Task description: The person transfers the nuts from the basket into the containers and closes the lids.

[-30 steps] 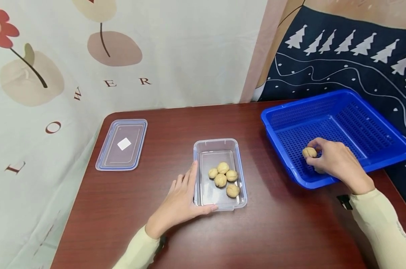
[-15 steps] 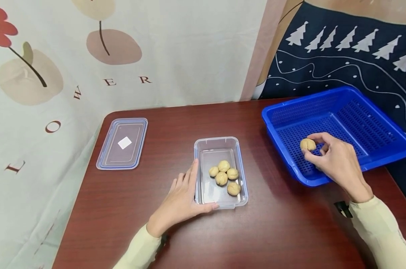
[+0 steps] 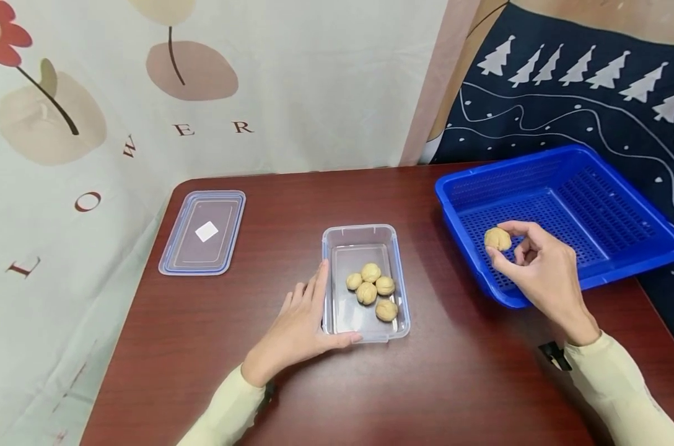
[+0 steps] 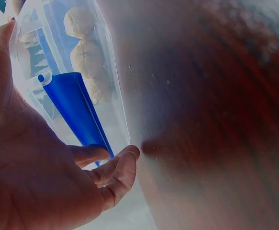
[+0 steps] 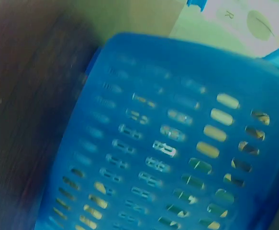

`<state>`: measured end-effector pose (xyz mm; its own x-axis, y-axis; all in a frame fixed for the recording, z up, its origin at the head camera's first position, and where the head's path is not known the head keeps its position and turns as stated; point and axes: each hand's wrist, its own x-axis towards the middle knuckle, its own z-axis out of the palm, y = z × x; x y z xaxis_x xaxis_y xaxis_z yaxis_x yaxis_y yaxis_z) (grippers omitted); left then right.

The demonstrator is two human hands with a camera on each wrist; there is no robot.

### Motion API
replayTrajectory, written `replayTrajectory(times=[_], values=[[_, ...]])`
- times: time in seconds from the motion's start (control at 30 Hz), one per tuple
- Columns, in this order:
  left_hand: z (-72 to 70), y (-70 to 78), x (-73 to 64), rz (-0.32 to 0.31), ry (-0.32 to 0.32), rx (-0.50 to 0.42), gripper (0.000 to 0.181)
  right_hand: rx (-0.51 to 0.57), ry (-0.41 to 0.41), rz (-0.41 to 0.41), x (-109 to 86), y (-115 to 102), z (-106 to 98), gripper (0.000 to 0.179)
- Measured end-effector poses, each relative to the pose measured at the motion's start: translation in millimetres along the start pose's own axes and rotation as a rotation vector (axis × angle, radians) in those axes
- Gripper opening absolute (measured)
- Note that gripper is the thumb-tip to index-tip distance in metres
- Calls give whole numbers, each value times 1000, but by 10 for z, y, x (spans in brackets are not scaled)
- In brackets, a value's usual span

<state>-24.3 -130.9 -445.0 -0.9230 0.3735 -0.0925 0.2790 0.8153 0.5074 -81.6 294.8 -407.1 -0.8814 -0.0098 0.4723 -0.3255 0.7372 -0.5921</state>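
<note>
Across the upper left of my head feed a pale backdrop (image 3: 315, 93) spells "LOWER" in brown capitals above a reddish-brown table (image 3: 220, 371). At lower centre, the left hand (image 3: 295, 322) is spread, fingers extended along the clear container (image 3: 348, 322), thumb touching its near edge; five walnuts (image 3: 366, 293) lie inside. At right, I see the right hand (image 3: 543, 266) pinching one walnut (image 3: 497, 239) between thumb and fingertips over the blue basket (image 3: 604, 198). My right wrist feed is blurred, so that basket's contents seem uncertain there.
</note>
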Motion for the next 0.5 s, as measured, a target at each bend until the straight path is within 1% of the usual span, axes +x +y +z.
replayTrajectory(times=[0.13, 0.33, 0.5], values=[[-1, 3, 3, 11, 5, -9, 144, 20, 20, -40, -38, -80, 32, 48], [-5, 3, -18, -13, -1, -7, 145, 49, 48, -129, -79, -181, 114, 50], [-1, 4, -14, -1, 7, 5, 144, 68, 54, -165, -124, -240, 181, 50]])
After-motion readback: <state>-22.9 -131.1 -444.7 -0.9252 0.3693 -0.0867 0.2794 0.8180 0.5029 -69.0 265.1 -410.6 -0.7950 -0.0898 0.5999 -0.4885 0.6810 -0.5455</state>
